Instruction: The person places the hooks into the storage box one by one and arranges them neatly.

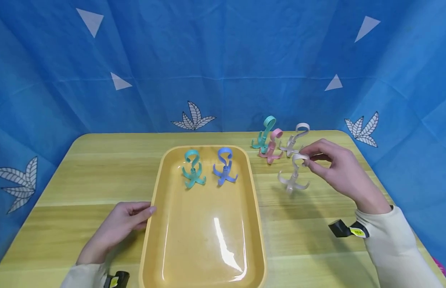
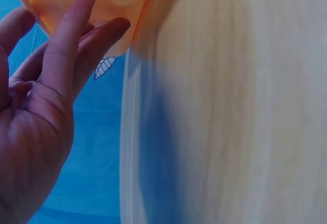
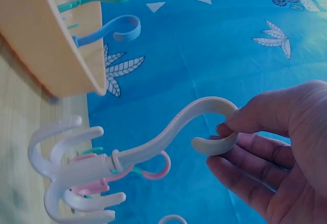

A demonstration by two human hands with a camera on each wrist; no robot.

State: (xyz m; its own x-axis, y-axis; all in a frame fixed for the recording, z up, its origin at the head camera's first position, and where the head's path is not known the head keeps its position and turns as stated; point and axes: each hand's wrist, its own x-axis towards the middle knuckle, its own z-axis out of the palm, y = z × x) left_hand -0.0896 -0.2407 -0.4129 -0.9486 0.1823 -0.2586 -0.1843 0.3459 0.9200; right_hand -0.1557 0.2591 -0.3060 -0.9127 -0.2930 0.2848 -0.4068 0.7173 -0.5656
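My right hand point(image 1: 340, 170) pinches a white multi-prong hook point(image 1: 292, 182) by its curved top, between thumb and fingers. Its prongs hang down over the right side of the table, and the right wrist view shows the whole white hook point(image 3: 153, 150) leaning out from the fingertips. With thumb at the rim and fingers against the outer wall, my left hand point(image 1: 116, 224) holds the left side of a yellow tray point(image 1: 187, 240). Inside the tray's far end stand a green hook point(image 1: 193, 176) and a blue hook point(image 1: 225, 173), side by side.
Behind the held hook, another green hook point(image 1: 261, 141), a pink hook point(image 1: 270, 151) and a second white hook point(image 1: 291, 144) stand close together near the table's back edge. A blue patterned cloth point(image 1: 223, 60) hangs behind the wooden table point(image 1: 100, 172).
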